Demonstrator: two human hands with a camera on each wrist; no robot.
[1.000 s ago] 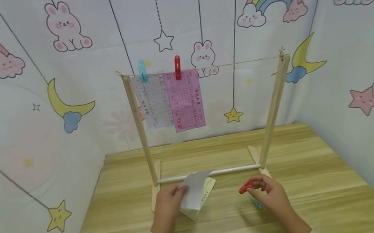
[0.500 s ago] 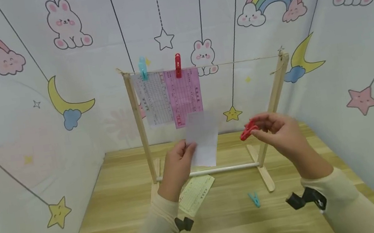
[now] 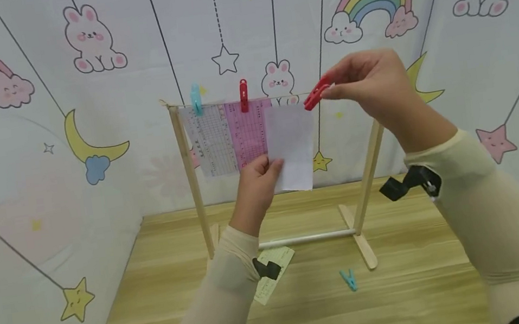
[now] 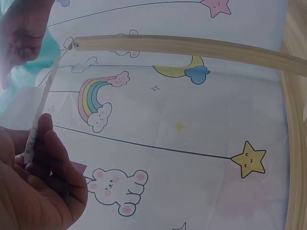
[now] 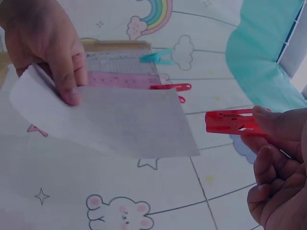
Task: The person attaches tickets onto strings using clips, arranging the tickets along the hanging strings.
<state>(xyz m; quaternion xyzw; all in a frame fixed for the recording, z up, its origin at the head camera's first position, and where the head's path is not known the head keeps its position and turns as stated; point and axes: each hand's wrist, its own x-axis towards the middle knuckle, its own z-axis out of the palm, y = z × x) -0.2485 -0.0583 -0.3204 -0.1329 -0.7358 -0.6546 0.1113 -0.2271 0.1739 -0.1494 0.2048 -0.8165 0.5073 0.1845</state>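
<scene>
Left hand (image 3: 257, 184): thumb and fingers pinch white sheet (image 3: 292, 144) by left edge; sheet held up, partly covers pink form (image 3: 246, 131) in head view. Right hand (image 3: 379, 83): thumb and fingers pinch red peg (image 3: 316, 98), just beside sheet's top corner, apart. Green slip (image 3: 278, 270), blue peg (image 3: 351, 284) on table (image 3: 320, 321).

White paper sheet (image 3: 294, 144), upright in left hand (image 3: 258, 183), red clothespin (image 3: 316, 97), pinched in right hand (image 3: 375, 85), near sheet's corner
</scene>
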